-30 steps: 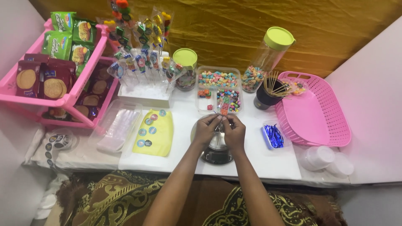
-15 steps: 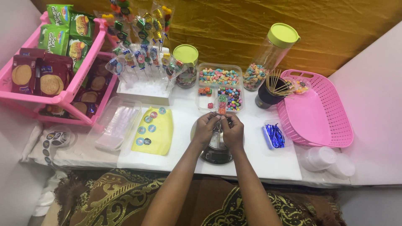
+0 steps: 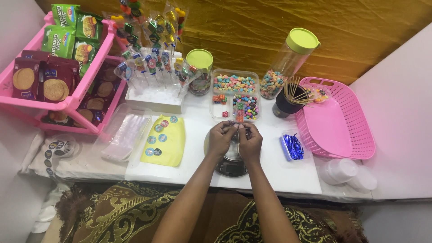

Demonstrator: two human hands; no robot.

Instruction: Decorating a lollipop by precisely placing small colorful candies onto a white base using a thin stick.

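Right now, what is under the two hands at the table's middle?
A small kitchen scale with a metal top sits beneath the left hand and right hand. The hands cover most of its platform.

— What sits near the hands?
— A scale [image 3: 231, 164] beneath them, sticker sheet [image 3: 164, 141] left, basket [image 3: 337, 119] right

— And farther back?
— Sweets tray [image 3: 236, 94] between two jars [image 3: 200, 72]

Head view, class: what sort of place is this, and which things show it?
Probably a home sweet-packing table. Sweets on sticks stand in a white block, compartments hold coloured candies, and both hands work over a small scale.
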